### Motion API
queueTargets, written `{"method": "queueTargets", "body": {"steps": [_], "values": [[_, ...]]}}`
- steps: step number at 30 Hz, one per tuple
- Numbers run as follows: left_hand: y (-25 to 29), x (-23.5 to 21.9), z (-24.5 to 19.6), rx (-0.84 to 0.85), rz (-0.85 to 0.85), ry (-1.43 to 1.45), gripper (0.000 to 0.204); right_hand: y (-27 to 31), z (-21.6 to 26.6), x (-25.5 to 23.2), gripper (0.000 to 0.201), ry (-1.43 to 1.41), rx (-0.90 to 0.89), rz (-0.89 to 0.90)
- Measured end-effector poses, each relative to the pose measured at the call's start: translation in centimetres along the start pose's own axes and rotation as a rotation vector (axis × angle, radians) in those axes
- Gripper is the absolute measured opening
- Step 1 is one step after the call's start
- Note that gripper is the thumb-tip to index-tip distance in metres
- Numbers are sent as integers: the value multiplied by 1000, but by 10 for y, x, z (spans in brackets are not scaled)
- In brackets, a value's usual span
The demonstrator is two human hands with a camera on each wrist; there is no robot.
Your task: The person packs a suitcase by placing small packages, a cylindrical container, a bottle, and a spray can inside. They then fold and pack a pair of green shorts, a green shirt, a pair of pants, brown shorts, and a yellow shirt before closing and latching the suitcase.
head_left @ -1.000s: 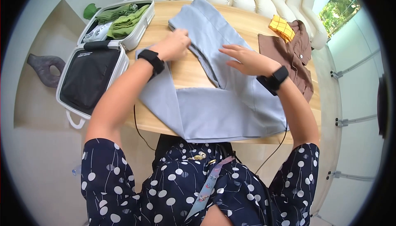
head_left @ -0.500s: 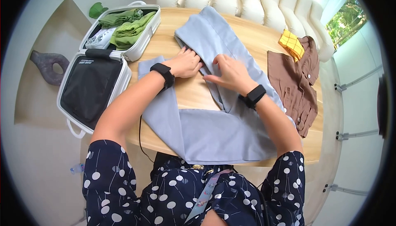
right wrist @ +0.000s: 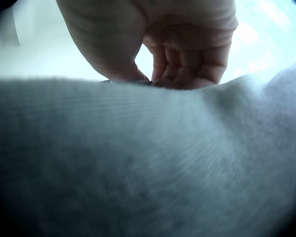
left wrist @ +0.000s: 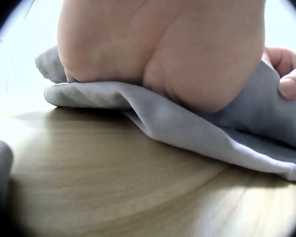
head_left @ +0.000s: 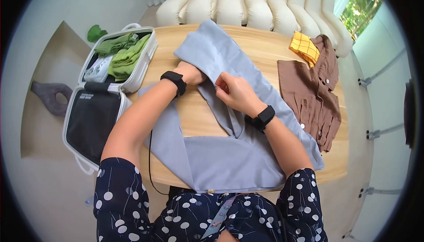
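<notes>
Grey-blue trousers (head_left: 229, 160) lie bent on the wooden table (head_left: 198, 118), one leg stretching to the far side and the other folded at the left. My left hand (head_left: 191, 73) reaches in at the edge of the far leg, its fingers hidden by the cloth. In the left wrist view the heel of that hand (left wrist: 158, 54) rests on the cloth. With thumb and curled fingers, my right hand (head_left: 238, 94) pinches the cloth of the same leg, just to the right of the left hand. The right wrist view shows its fingertips meeting at a fold.
An open white suitcase (head_left: 148, 58) at the left holds green clothes (head_left: 126, 60) and a white item, with a black divider (head_left: 92, 118) in its near half. Brown clothing (head_left: 304, 87) and a yellow checked cloth (head_left: 304, 47) lie at the right. A cream sofa (head_left: 221, 3) stands behind.
My left hand has gone from above the table gap to inside the edge of the far leg. My right hand has come left and down, from spread fingers to a pinch on the trousers.
</notes>
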State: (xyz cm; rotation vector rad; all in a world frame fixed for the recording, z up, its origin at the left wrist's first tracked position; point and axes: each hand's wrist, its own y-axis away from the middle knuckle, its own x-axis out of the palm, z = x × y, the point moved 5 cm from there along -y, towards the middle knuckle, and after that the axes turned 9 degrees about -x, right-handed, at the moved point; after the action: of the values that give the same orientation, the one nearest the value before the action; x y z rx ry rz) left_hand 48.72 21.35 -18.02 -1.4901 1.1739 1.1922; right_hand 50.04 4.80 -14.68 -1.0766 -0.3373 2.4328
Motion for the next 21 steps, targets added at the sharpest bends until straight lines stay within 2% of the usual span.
{"method": "queueTargets", "body": {"steps": [2,4,5,6,8,9,10,12,14,16,18,19,21], "values": [[-14,-4,-12,39,41,14,39,-2,2,-6,11,-25,-7,-41],[-29,-15,-8,-239,-53,-193,33,-1,3,-7,11,-25,-39,-51],[-46,0,7,-209,-140,-264,28,-1,4,-6,12,-25,-76,-46],[-60,20,27,-202,-139,-267,28,-1,4,-6,12,-25,-73,-54],[-66,23,42,-21,-587,-433,27,0,3,-4,12,-46,-86,-42],[-67,28,47,-11,-581,-433,27,0,4,-4,12,-59,-86,-43],[-67,25,50,-73,-495,-335,27,0,4,-5,12,-62,-77,-51],[-61,4,36,-126,-407,-239,27,-1,5,-7,12,-36,-116,-50],[-43,-25,3,-220,-185,-150,26,-1,3,-7,12,-46,-99,-81],[-42,-28,-7,-253,-206,-145,26,-1,2,-8,12,-56,-82,-109],[-41,-30,-16,4,-407,-112,36,-2,4,-10,12,-67,-87,-118],[-39,-30,-19,57,-421,-95,37,-2,4,-10,12,-66,-85,-120],[-33,-26,-18,90,-344,-51,38,-2,6,-11,11,-57,-110,-128]]}}
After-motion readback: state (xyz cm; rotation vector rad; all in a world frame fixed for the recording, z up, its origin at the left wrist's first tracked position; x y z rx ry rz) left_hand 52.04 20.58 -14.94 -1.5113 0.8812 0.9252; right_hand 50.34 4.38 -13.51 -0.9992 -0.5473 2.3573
